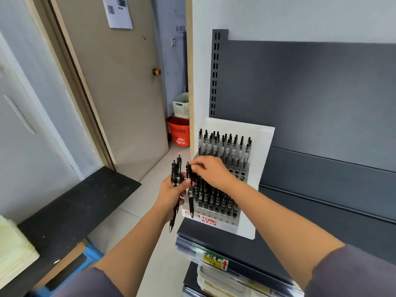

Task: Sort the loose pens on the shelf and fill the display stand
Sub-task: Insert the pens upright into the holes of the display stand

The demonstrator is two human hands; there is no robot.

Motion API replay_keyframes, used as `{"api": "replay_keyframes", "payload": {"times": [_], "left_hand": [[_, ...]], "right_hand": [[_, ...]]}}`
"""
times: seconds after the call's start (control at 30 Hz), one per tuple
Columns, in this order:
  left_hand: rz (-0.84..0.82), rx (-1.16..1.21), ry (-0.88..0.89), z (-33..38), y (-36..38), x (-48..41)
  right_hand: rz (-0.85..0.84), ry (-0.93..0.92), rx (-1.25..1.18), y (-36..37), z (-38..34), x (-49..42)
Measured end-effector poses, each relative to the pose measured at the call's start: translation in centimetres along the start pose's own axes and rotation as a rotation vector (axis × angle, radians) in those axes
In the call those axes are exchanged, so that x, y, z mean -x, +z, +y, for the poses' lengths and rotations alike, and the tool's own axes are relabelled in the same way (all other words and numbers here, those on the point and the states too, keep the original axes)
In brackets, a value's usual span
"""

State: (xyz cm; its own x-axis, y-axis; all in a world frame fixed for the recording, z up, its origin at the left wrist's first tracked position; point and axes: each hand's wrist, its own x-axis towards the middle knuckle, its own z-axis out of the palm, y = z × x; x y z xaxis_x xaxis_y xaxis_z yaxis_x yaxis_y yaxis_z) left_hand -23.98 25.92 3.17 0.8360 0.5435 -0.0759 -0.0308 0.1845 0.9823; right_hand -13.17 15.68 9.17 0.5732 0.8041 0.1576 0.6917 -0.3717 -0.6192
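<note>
At 9 o'clock off the display stand (263, 159), right hand (212, 170) pinches one upright pen (190, 200) by its top between fingers (195, 167), open slots (236, 171) toward 3 o'clock; left hand (171, 194) grips the spare pens (179, 162).

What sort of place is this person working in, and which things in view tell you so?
Most likely a shop, in its stationery section. Clues: the slotted metal shelving, a branded display stand holding pens, and a yellow price label on the shelf's front edge.
</note>
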Motion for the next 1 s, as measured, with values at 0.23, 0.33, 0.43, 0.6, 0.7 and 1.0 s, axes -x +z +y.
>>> {"api": "replay_keyframes", "payload": {"times": [0.23, 0.33, 0.43, 0.6, 0.7, 1.0], "left_hand": [[-0.181, -0.010, -0.024, 0.5, -0.9, -0.5], [-0.196, -0.028, -0.021, 0.4, -1.2, -0.7], [-0.062, -0.055, -0.016, 0.0, -1.3, -1.3], [0.079, -0.009, -0.064, -0.8, -1.9, -1.8], [0.087, 0.038, -0.101, -0.9, -1.8, -2.0], [0.046, -0.011, -0.066, -1.6, -2.2, -1.8]], "right_hand": [[-0.053, 0.160, -0.389, -0.4, -1.0, -0.1], [-0.020, 0.184, -0.361, -0.2, -1.2, -0.3], [0.089, 0.163, -0.194, -0.2, -1.5, -0.4], [0.196, 0.066, 0.113, -0.2, -1.5, 0.0], [0.202, 0.085, 0.148, 0.2, -1.3, 0.1], [0.154, 0.087, 0.473, 2.2, 0.3, -0.1]]}}
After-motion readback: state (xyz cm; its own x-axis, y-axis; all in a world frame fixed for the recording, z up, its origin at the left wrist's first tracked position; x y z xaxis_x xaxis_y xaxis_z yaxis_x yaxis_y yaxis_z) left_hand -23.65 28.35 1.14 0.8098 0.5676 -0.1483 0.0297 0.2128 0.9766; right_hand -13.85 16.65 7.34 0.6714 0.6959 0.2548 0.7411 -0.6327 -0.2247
